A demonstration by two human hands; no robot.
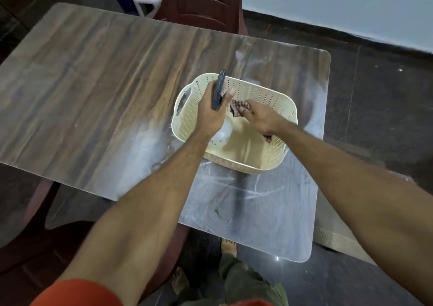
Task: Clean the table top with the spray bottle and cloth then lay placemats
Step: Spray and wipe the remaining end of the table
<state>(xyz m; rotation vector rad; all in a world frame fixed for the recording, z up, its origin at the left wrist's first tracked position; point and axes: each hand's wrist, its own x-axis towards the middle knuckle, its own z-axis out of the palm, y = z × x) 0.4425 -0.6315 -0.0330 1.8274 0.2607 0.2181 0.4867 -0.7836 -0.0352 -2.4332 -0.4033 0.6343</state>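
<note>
Cream plastic basket sits on the table; left hand grips the spray bottle over it, right hand pinches the cloth inside: lift both straight up, clear of the rim.

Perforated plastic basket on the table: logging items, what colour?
Cream perforated plastic basket, clearest in the head view.

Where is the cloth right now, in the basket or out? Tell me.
In. The checked cloth lies inside the cream basket, below its rim, with the right hand gripping it.
</note>
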